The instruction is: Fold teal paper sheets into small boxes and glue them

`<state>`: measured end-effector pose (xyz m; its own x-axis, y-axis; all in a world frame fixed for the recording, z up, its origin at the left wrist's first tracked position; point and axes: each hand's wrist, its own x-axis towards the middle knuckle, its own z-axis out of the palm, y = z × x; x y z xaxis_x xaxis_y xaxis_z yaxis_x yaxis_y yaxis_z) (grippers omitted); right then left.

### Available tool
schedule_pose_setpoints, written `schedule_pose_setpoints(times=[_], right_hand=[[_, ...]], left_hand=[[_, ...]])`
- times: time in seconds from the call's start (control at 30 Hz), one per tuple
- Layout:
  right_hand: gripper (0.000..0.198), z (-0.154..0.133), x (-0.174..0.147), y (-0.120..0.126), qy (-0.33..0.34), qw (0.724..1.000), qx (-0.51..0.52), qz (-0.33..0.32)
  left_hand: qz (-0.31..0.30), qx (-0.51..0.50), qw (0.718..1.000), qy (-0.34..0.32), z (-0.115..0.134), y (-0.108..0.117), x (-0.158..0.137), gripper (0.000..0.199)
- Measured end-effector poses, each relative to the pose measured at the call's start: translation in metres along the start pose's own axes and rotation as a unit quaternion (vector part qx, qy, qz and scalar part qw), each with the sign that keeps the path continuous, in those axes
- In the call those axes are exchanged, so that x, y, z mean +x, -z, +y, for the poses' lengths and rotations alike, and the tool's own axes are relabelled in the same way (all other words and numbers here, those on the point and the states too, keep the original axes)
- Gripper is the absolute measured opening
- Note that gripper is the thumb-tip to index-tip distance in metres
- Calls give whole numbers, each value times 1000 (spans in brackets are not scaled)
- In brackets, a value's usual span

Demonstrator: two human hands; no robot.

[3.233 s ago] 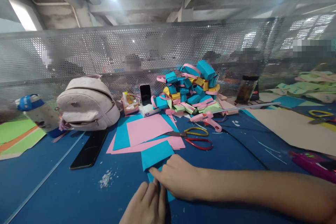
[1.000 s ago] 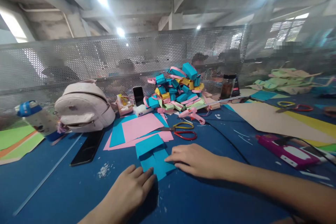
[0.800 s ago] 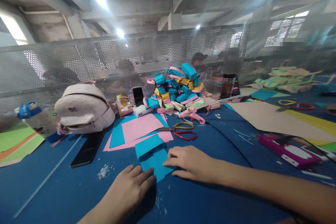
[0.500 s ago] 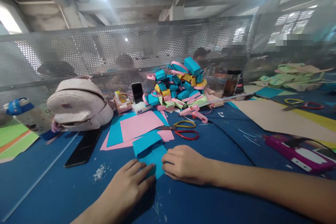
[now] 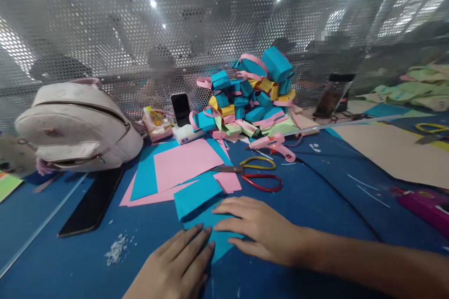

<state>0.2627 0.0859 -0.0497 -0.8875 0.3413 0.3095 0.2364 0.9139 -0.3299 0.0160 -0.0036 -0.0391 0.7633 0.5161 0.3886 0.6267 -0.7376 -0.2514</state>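
A sheet of blue paper (image 5: 199,198) lies on the blue table in front of me, its far part folded up into a raised flap. My left hand (image 5: 178,259) rests on its near left edge, fingers stretched out and close together. Across the right side of the paper lies my right hand (image 5: 257,229), palm down with the fingers spread. Just beyond are scissors (image 5: 242,168) with one yellow and one red handle, lying partly on pink paper (image 5: 185,163).
A heap of blue, yellow and pink paper pieces (image 5: 245,98) stands at the back, with a pink glue gun (image 5: 275,145) before it. On the left are a white backpack (image 5: 77,126) and a black phone (image 5: 93,203). A purple tool (image 5: 424,208) lies right.
The view has tilted down and come closer to the table. My right hand's fingers have spread from a curled shape onto the paper. My left hand stays at the paper's near edge.
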Motion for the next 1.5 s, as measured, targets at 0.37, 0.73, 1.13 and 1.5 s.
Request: schedule_pose_setpoints(times=[0.37,0.73,1.13,1.5], right_hand=[[36,11,-1,-11,7,1000,-6,16],[36,13,-1,-10,0,1000,-7,-1],[32,9,-3,-8,25,999,-33,9],[24,3,-8,-12,42,997,-1,68]], left_hand=[[-69,18,997,-21,-13,-10,-10,40],[-105,4,994,-13,-11,-15,-14,45],[-57,25,998,0,-2,-10,-2,41],[-30,-5,999,20,0,-7,6,34]])
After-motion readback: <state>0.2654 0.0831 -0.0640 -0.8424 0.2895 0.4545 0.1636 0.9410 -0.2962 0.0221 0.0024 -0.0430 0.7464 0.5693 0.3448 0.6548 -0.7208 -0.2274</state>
